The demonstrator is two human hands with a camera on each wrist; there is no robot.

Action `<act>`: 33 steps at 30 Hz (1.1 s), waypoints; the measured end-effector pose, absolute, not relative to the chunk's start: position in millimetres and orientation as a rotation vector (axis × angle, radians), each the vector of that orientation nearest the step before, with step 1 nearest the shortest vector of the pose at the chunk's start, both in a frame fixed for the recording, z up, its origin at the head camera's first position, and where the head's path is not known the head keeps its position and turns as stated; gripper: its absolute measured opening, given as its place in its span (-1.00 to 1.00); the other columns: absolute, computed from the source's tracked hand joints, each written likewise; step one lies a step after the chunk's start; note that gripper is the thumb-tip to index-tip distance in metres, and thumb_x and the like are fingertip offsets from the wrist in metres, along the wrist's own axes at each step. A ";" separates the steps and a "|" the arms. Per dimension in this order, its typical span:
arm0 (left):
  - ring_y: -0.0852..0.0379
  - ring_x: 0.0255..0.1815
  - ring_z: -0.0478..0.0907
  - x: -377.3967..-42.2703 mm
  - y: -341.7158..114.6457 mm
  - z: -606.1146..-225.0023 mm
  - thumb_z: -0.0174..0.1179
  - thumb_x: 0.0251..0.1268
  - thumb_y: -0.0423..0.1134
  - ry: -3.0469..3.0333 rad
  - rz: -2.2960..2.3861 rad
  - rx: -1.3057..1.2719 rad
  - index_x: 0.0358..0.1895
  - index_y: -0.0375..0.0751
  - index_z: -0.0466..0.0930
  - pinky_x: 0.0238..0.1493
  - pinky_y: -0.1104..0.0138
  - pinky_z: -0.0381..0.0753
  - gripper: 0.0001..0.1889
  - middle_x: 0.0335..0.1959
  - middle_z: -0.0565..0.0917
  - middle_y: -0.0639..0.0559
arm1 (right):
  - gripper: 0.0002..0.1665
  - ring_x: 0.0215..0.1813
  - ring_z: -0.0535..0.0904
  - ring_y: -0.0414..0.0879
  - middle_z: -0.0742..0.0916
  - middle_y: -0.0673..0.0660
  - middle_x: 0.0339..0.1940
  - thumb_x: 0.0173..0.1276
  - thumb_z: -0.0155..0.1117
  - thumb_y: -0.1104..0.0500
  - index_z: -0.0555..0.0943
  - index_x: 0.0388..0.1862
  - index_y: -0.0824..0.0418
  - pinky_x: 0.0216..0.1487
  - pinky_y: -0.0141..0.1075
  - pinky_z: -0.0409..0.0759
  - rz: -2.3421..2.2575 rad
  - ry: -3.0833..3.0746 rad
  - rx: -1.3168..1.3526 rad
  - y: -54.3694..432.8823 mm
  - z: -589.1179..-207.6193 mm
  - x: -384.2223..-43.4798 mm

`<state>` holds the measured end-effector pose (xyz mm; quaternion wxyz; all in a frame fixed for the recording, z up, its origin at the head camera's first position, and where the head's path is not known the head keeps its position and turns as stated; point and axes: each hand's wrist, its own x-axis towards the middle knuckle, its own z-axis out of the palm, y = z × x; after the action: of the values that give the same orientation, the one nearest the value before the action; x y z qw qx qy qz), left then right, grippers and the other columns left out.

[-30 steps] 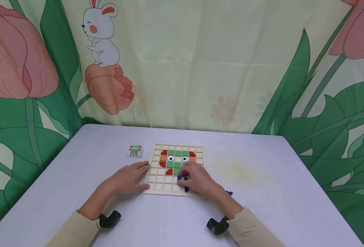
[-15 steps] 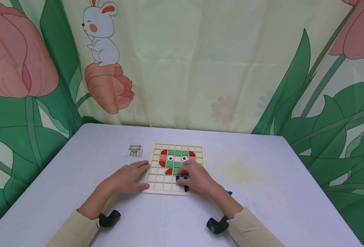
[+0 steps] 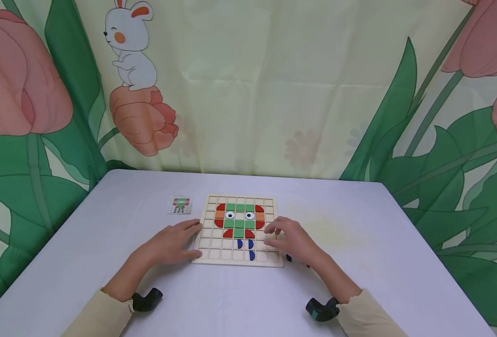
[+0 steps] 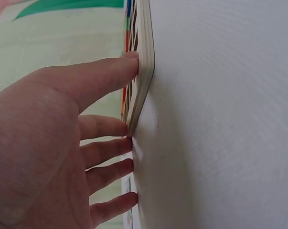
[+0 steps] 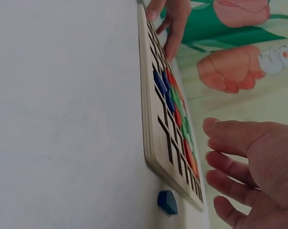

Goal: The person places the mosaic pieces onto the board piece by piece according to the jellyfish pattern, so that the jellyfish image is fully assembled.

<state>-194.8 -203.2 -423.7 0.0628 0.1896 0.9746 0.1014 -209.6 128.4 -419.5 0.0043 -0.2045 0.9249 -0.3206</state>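
A wooden grid board [image 3: 223, 256] lies on the table. On it, green tiles [image 3: 240, 207], red quarter-round tiles [image 3: 228, 233], orange tiles and two eye tiles [image 3: 250, 216] form a face. Below these sit several blue half-round tiles [image 3: 239, 244]. My left hand [image 3: 170, 243] rests at the board's left edge, its thumb and index finger touching it in the left wrist view. Over the right edge hovers my right hand [image 3: 292, 241], fingers loosely bent, nothing between them. Under it, a loose blue tile [image 5: 167, 202] lies beside the board.
A small pattern card [image 3: 179, 205] with a matching figure lies left of the board. Another loose blue tile [image 3: 308, 266] shows partly beneath the right wrist. Behind the white table [image 3: 337, 201] hangs a printed curtain [image 3: 240, 93].
My right hand has drawn back to the right, off the blue tiles it was touching, which are now uncovered on the grid. The left hand stays at the board's edge.
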 end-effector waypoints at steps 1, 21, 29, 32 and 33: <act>-0.15 0.47 0.24 -195.0 -203.1 -423.8 0.27 0.17 0.16 2.946 0.303 0.582 0.42 -0.16 0.30 0.32 -0.12 0.35 -0.20 0.48 0.28 -0.13 | -0.78 -0.16 0.53 -0.17 0.68 -0.08 -0.22 0.18 0.45 0.12 0.70 -0.18 0.05 -0.20 -0.37 0.56 -1.001 2.904 -0.641 133.7 -419.1 -207.8; -0.17 0.44 0.27 -190.4 -203.7 -421.3 0.29 0.16 0.14 2.963 0.324 0.625 0.40 -0.20 0.32 0.27 -0.13 0.38 -0.21 0.46 0.30 -0.15 | -0.82 -0.25 0.49 -0.25 0.65 -0.17 -0.36 0.16 0.46 0.14 0.70 -0.24 0.02 -0.24 -0.42 0.53 -0.886 2.942 -0.515 210.8 -425.6 -182.1; -0.16 0.45 0.27 -190.2 -203.5 -420.6 0.29 0.15 0.14 2.962 0.327 0.613 0.40 -0.18 0.32 0.28 -0.12 0.38 -0.21 0.46 0.30 -0.14 | -0.69 -0.23 0.53 -0.24 0.66 -0.12 -0.32 0.04 0.55 0.09 0.67 -0.23 0.03 -0.20 -0.44 0.55 -0.889 2.863 -0.548 219.6 -429.6 -178.7; -0.15 0.45 0.27 -190.5 -203.6 -421.1 0.29 0.15 0.15 2.964 0.325 0.617 0.40 -0.17 0.32 0.28 -0.11 0.38 -0.20 0.46 0.30 -0.14 | -0.71 -0.25 0.51 -0.20 0.65 -0.09 -0.35 0.02 0.56 0.08 0.67 -0.27 0.04 -0.23 -0.44 0.54 -0.875 2.851 -0.513 221.5 -429.0 -177.3; -0.15 0.45 0.27 -190.6 -203.7 -421.3 0.29 0.15 0.15 2.964 0.325 0.617 0.40 -0.17 0.32 0.28 -0.11 0.38 -0.20 0.46 0.30 -0.13 | -0.72 -0.27 0.50 -0.19 0.64 -0.09 -0.38 0.02 0.56 0.08 0.67 -0.30 0.04 -0.26 -0.45 0.53 -0.870 2.847 -0.503 222.1 -429.0 -176.8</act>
<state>-190.6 -203.7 -421.3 0.0483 0.2023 0.9723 0.1065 -176.8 222.1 -429.0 0.0613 -0.1662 0.9412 -0.2876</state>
